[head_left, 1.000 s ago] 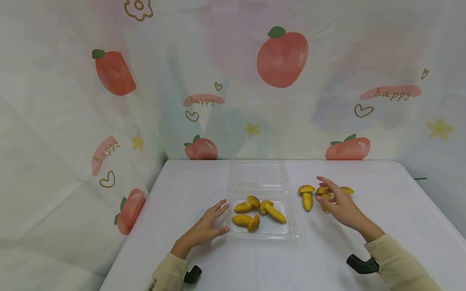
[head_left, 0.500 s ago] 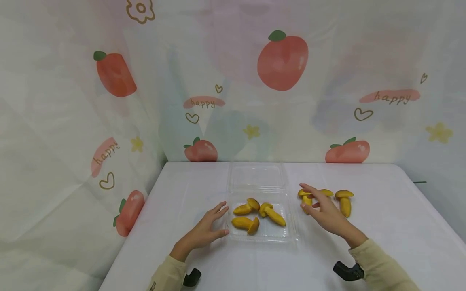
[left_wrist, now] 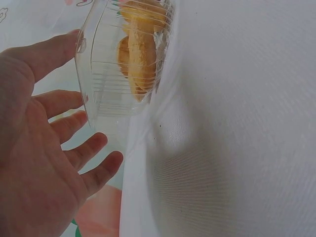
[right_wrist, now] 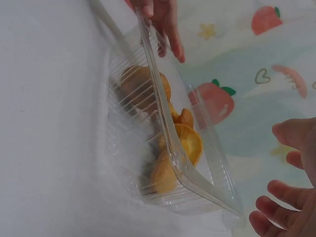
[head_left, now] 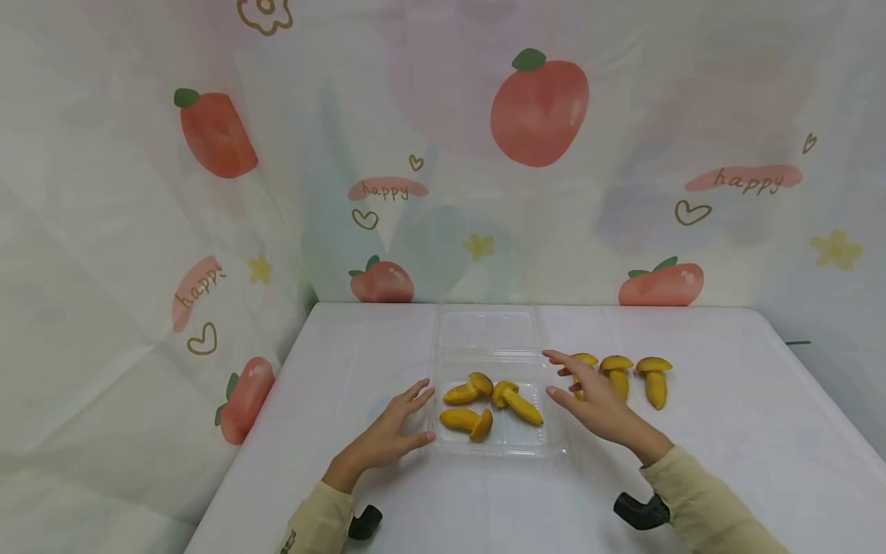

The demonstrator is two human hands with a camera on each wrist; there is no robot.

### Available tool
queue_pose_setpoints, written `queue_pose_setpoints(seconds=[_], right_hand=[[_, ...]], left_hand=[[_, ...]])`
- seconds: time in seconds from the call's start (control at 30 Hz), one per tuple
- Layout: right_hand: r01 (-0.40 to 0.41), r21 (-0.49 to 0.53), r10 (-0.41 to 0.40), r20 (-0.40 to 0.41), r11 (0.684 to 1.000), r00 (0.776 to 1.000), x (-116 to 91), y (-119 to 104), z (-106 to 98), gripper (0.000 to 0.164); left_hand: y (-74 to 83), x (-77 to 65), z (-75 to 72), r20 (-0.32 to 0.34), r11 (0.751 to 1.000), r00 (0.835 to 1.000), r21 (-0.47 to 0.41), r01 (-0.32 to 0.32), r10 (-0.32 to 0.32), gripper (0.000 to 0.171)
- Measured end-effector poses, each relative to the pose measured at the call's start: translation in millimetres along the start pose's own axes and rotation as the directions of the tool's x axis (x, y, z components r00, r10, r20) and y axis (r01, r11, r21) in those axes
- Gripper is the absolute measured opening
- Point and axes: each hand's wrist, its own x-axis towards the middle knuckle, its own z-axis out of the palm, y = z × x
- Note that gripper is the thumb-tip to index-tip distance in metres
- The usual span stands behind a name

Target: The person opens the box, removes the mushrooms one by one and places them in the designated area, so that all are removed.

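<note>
A clear plastic clamshell box (head_left: 498, 451) lies with its lid (head_left: 490, 331) folded back, away from the person. Inside are three yellow mushrooms (head_left: 519, 406) with brownish caps. My left hand (head_left: 388, 437), fingers spread, is at the box's left side; in the left wrist view the fingertips (left_wrist: 79, 118) meet the rim or come very close to it. Fingers apart and holding nothing, my right hand (head_left: 605, 409) hovers by the box's right edge. It partly hides the leftmost of three more mushrooms (head_left: 654, 381) lined up on the table, caps away from the person.
A white cloth covers the table (head_left: 727, 431). Behind and to the left hang printed curtains (head_left: 443, 154) with peaches and hearts. A black curved piece (head_left: 642, 511) sticks out at the right sleeve, and another (head_left: 365, 523) at the left.
My right hand has moved left from over the mushroom row to the box's right edge, uncovering the middle and right mushrooms. The left hand and the mushrooms have stayed put.
</note>
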Motion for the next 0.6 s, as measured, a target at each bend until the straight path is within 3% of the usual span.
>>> queue_pose_setpoints(seconds=[0.43,0.6], right_hand=[[-0.017,0.027,0.015,0.089,0.999,0.996,10.8,-7.7,22.9,0.059],[-0.036,0.045,0.028,0.16,0.998,0.987,13.3,-10.6,28.4,0.061]], left_hand=[[0.6,-0.3,-1.4,0.006,1.0,1.0,0.001,-0.004,0.004,0.075],[0.5,0.4,-1.3,0.002,1.0,1.0,0.011,-0.015,0.015,0.074]])
